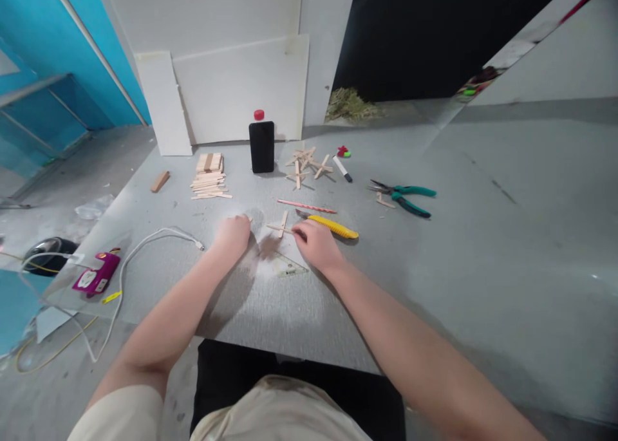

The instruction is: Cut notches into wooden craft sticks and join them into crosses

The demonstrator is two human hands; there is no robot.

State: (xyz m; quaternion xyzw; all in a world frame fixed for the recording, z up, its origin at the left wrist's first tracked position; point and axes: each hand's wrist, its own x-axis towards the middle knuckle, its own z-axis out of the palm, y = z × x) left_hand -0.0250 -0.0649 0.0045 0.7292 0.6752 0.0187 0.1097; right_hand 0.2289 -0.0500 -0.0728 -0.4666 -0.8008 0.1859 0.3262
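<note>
Two flat wooden craft sticks [282,220] lie crossed on the grey tabletop [290,319] in front of me. My right hand [318,243] is closed in a pinch at the right end of the crossing stick. To the left, my left hand [234,237] rests on the table with its fingers curled; a small pale tip shows at the fingertips, too small to name. Below the crossed sticks lies a clear set square [291,267]. A yellow utility knife [334,226] with its blade out lies just beyond my right hand, and a red patterned pencil [307,206] is behind it.
Stacked craft sticks [209,176] sit at the back left, beside a dark bottle-like container [261,146]. Several joined sticks [300,164], a marker [342,168] and green-handled pliers [410,196] lie right. A white cable [145,240] and purple power socket [98,275] are at left.
</note>
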